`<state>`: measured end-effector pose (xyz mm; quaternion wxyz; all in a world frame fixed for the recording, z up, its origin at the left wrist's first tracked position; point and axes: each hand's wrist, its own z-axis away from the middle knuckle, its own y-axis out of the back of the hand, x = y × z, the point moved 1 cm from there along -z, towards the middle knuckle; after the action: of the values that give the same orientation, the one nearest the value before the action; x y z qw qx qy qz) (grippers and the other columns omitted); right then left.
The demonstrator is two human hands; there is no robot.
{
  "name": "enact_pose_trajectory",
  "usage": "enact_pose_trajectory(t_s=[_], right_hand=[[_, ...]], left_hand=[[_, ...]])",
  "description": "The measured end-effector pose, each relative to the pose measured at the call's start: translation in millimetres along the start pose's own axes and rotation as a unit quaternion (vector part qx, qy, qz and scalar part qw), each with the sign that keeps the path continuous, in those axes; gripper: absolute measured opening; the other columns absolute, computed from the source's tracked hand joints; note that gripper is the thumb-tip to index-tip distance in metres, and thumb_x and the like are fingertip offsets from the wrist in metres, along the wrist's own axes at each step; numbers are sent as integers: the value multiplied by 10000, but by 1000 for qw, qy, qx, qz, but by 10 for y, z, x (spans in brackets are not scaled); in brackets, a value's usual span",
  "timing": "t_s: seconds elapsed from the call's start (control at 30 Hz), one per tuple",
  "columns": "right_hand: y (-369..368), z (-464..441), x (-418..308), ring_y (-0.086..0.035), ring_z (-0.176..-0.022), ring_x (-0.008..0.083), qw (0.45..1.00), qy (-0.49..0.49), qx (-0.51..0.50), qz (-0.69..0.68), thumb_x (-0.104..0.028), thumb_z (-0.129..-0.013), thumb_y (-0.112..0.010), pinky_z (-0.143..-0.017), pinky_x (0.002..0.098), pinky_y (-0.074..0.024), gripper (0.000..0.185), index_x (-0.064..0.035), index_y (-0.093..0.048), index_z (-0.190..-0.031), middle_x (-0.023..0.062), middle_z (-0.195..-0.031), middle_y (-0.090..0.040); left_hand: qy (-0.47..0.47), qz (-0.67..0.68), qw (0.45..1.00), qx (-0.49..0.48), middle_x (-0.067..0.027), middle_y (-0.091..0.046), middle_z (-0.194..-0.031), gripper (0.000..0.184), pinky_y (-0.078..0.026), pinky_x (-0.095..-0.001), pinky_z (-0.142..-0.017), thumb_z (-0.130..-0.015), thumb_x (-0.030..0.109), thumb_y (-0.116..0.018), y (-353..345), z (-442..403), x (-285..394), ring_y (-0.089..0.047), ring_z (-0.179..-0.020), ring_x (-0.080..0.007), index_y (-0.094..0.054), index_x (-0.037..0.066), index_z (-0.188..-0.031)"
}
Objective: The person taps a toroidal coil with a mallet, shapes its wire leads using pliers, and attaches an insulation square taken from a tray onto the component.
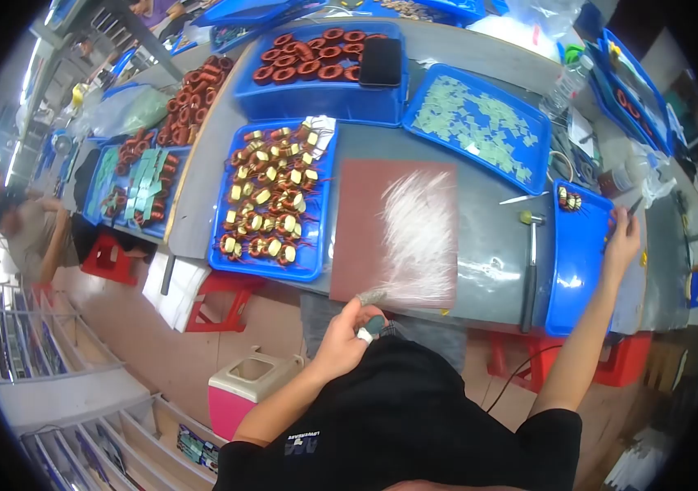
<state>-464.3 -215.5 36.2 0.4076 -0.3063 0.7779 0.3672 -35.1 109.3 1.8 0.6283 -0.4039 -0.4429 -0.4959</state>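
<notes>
My left hand (347,335) is closed near my waist, by the front edge of a brown board (357,221) covered in white scuff marks. Wraps cover some of its fingertips, and a small dark green piece (375,324) shows at the fingers; whether it is held or worn is unclear. My right hand (623,241) reaches to the right rim of a narrow blue tray (574,270). Its fingers pinch together at a slim dark object (635,204), too small to identify. One copper-wound ring coil (568,199) lies at that tray's far end.
A mallet-like tool (531,270) and a pointed blade (522,198) lie between board and tray. Left stands a blue tray of wound coils (271,196). Behind are a bin of copper rings (316,106), a phone (380,63) and a tray of green pieces (480,123). Another person (34,233) sits left.
</notes>
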Motion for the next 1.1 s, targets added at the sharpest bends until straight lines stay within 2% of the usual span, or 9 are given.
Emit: enact_pose_trajectory(t_s=[0.1, 0.13, 0.2, 0.3, 0.47, 0.63, 0.83, 1.03, 1.1], right_hand=[[-122, 576, -668, -598, -814, 141, 967, -23, -159, -198, -280, -1012, -550, -711, 284, -464, 294, -17, -671, -1060, 53, -935, -683], [-212, 803, -816, -583, -809, 131, 961, 4, -218, -170, -251, -1011, -537, -723, 279, -460, 273, -13, -664, -1057, 53, -933, -678], [-431, 1291, -995, -548, -790, 112, 943, -3, -304, -131, -195, -1011, -509, -752, 288, -458, 235, -10, -646, -1059, 58, -927, -667], [-728, 1882, -960, -600, -983, 150, 902, -103, -385, -168, -180, -1039, -476, -906, 295, -451, 265, 18, -618, -1142, 72, -1032, -677], [-863, 2270, -910, -582, -1028, 147, 904, -104, -379, -170, -185, -1049, -460, -943, 300, -435, 278, 19, -608, -1167, 67, -1086, -664], [-887, 2431, -757, -585, -1011, 170, 931, -107, -311, -161, -185, -1046, -443, -964, 321, -434, 321, 43, -579, -1228, 92, -1066, -653], [-919, 2482, -720, -612, -919, 265, 951, 37, -291, -99, -124, -987, -518, -847, 351, -483, 226, 48, -592, -1114, 143, -990, -622], [-858, 2384, -792, -613, -930, 267, 931, -15, -338, -140, -83, -950, -567, -864, 343, -482, 196, 36, -604, -1102, 138, -1002, -619], [-805, 2344, -875, -614, -921, 234, 919, -37, -356, -163, -36, -901, -639, -854, 332, -491, 231, 38, -608, -1117, 112, -990, -625]], left_hand=[[-52, -43, 996, 65, -81, -696, -959, 265, -516, -300, -802, -936, 37, -633, 143, -43, -45, -652, -850, -153, -560, -4, -1187], [-55, -122, 988, 71, -39, -638, -998, 478, -501, -259, -793, -940, -4, -608, 261, -58, 6, -595, -898, -110, -477, 30, -1399], [-103, -226, 956, 156, -46, -648, -1015, 429, -512, -274, -814, -920, 7, -642, 498, -115, 237, -595, -907, -117, -549, 9, -1338], [-180, -343, 884, 260, -120, -646, -1019, 429, -525, -333, -784, -887, -3, -651, 1012, -251, 397, -624, -892, -199, -575, -7, -1308], [-224, -508, 802, 219, -172, -639, -1085, 553, -448, -446, -943, -785, 77, -757, 1421, -631, 728, -570, -1079, -375, -555, -21, -1290], [-136, -589, 781, 158, -143, -657, -1116, 545, -417, -456, -946, -769, 149, -799, 1482, -892, 778, -576, -1082, -368, -573, -3, -1241], [-128, -564, 792, 198, -115, -684, -1065, 633, -378, -433, -991, -731, 163, -846, 1418, -883, 746, -582, -1071, -329, -548, 41, -1276], [-142, -592, 758, 234, -104, -663, -1052, 625, -436, -431, -957, -682, 84, -837, 1218, -680, 1118, -557, -1046, -330, -573, 33, -1246], [-126, -534, 811, 202, -102, -657, -1049, 626, -443, -422, -953, -668, 85, -846, 956, -655, 1234, -559, -1056, -329, -581, 35, -1232]])
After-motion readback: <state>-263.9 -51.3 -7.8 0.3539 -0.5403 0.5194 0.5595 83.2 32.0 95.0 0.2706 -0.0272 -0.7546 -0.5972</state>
